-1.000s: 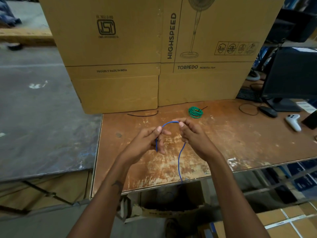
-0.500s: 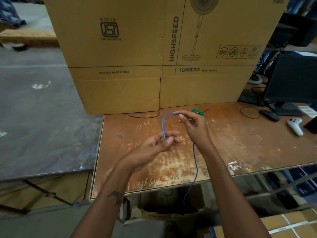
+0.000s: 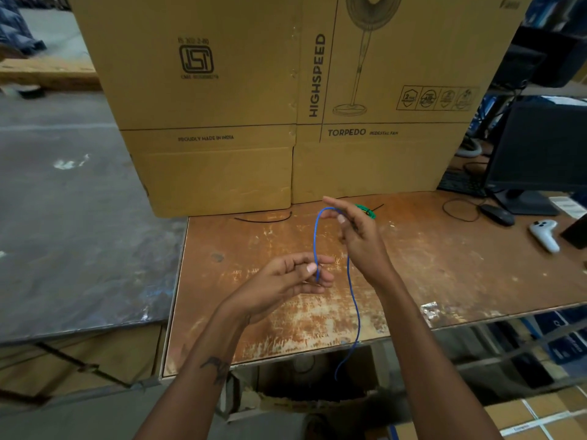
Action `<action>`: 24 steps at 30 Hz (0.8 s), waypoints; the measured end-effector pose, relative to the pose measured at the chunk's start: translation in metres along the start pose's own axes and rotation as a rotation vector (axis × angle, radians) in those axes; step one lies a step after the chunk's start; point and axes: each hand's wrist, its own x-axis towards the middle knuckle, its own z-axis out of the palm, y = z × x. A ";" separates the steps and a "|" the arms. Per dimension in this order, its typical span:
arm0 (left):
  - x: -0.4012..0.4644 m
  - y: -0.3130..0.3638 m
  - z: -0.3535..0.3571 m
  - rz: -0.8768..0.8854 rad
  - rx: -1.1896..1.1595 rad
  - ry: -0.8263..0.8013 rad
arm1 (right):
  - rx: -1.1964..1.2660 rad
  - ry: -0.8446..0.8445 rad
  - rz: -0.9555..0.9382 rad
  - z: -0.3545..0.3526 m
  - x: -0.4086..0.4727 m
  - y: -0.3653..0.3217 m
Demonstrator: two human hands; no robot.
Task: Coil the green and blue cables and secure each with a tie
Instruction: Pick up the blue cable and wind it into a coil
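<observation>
Left hand (image 3: 295,277): I read it pinching one end of the blue cable (image 3: 352,300) between thumb and fingers, above the middle of the worktop (image 3: 444,281).
Right hand (image 3: 355,230): fingers curled round the top of the blue loop, lifted toward the back edge.
Blue cable: arches between both hands; the tail hangs over the front edge.
Green cable (image 3: 365,211): already coiled, near the back edge, half hidden behind the right hand.
Step advice: I'd keep each loop the same size and feed the slack in smoothly.
Tie (image 3: 263,219): black strip lying loose by the box (image 3: 222,122).
Obstacles: the hanging tail may snag on the front edge; controller (image 3: 544,233) and mouse (image 3: 497,214) sit well apart, right side.
</observation>
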 end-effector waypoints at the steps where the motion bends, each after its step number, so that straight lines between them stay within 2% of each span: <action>1: 0.002 -0.001 0.003 0.003 -0.009 -0.006 | -0.001 0.019 0.010 0.001 0.000 0.000; 8: 0.016 -0.001 0.017 0.082 0.031 0.037 | -0.107 0.114 0.063 0.001 0.006 0.007; 13: 0.024 0.006 0.011 0.078 0.065 0.087 | -0.128 0.159 0.088 -0.012 0.014 0.022; 16: 0.032 0.007 0.006 0.065 0.078 0.054 | -0.142 0.178 0.077 -0.021 0.023 0.031; 20: 0.049 0.001 0.005 0.027 -0.003 0.044 | -0.154 0.181 0.051 -0.031 0.036 0.043; 24: 0.072 -0.004 0.010 0.052 0.084 0.045 | -0.141 0.158 0.068 -0.036 0.048 0.054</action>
